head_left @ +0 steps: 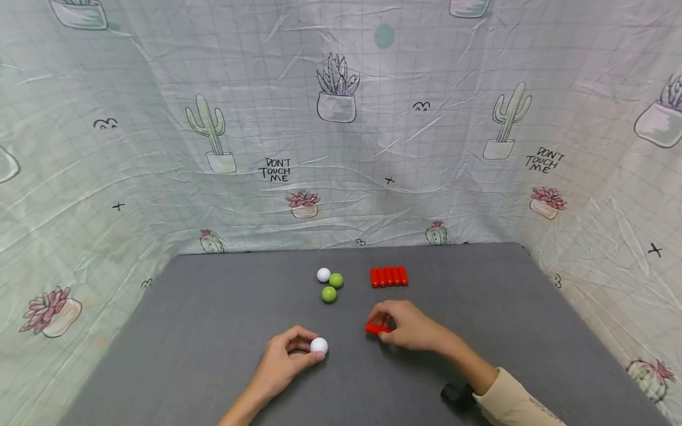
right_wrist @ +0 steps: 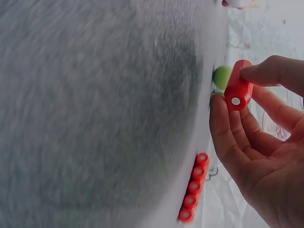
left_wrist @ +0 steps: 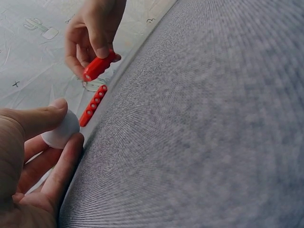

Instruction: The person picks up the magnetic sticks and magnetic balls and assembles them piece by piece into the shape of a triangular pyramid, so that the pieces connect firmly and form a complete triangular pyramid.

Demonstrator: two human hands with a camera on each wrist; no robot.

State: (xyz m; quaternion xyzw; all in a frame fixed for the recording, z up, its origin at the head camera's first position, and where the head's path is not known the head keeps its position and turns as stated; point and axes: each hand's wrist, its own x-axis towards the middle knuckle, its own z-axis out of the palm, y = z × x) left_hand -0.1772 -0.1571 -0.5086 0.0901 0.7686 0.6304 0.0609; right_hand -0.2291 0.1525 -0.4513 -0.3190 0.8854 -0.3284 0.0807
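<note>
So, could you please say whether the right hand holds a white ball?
No, the right hand pinches a short red rod.

– From where do we look?
– From the head, well back: forward and down, over the table (head_left: 213,313) to the cloth (head_left: 288,118).
– And from the wrists?
– Close in, with the table tipped sideways: on the left we face the held white ball (left_wrist: 62,133), on the right the held red stick (right_wrist: 237,90). All three views share the red row (head_left: 389,277).

white balls (head_left: 319,346), green balls (head_left: 328,294), red cylinders (head_left: 376,328), grey table (head_left: 213,331), cactus-print pale cloth (head_left: 362,148)
</note>
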